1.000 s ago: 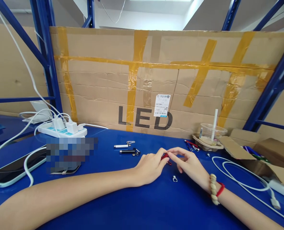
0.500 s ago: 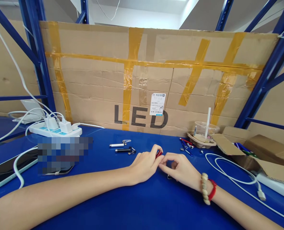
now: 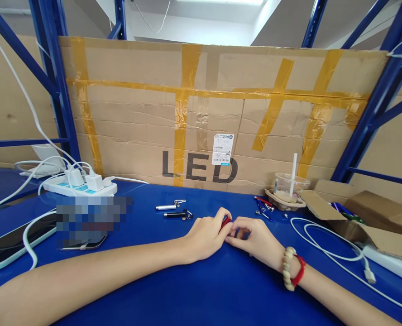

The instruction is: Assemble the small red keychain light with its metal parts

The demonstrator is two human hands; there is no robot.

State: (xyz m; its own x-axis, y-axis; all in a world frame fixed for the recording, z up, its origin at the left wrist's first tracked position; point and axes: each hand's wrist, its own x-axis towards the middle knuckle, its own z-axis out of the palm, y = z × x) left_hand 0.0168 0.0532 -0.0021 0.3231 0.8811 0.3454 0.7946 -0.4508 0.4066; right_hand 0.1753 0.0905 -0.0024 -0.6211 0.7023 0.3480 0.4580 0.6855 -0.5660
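My left hand (image 3: pixel 206 234) is closed around a small red cylinder (image 3: pixel 225 221) over the middle of the blue table (image 3: pixel 187 290). Fingertips of my right hand (image 3: pixel 255 237) meet the near end of that cylinder in a pinch; whatever lies between them is too small to make out. Beyond my left hand lie a silver cylinder (image 3: pixel 166 208) and a black cylinder (image 3: pixel 174 215), each with a metal clip. Several red and blue pieces with clips (image 3: pixel 265 208) lie behind my right hand.
At the left are a white power strip (image 3: pixel 82 186), cables and a phone (image 3: pixel 17 242). A plastic cup (image 3: pixel 291 185), an open cardboard box (image 3: pixel 374 213) and a coiled white cable (image 3: pixel 330 253) occupy the right. A cardboard wall (image 3: pixel 136 122) stands behind.
Both hands have barely moved; my right fingers sit slightly more closed against the red cylinder. A small metal piece seen below my right hand is now hidden. The view has tilted slightly.
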